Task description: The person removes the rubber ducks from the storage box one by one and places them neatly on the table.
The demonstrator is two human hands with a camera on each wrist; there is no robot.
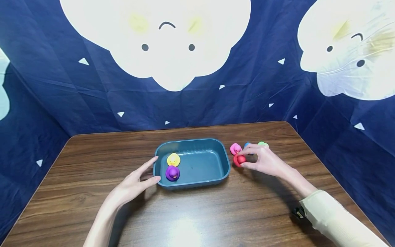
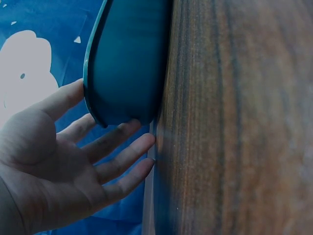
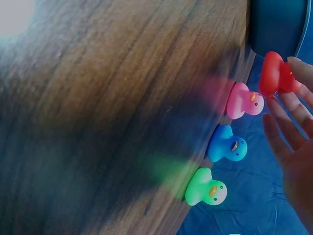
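Observation:
My right hand (image 1: 258, 159) pinches a red rubber duck (image 1: 239, 160) between thumb and fingers, just beyond the right end of a teal plastic bin (image 1: 192, 183). In the right wrist view the red duck (image 3: 272, 73) shows at the fingertips, raised off the table. My left hand (image 1: 132, 185) rests against the bin's left end, its fingers spread and fairly straight. The left wrist view shows those fingertips at the rim and outer wall of the bin (image 2: 129, 63). Inside the bin, at its left, a yellow duck (image 1: 173, 160) sits behind a purple duck (image 1: 172, 173).
A pink duck (image 3: 239, 101), a blue duck (image 3: 226, 143) and a green duck (image 3: 205, 187) stand in a row on the wooden table (image 1: 92, 164) right of the bin. In the head view my right hand partly covers the blue and green ones. Blue cloth (image 1: 102, 99) hangs around the table.

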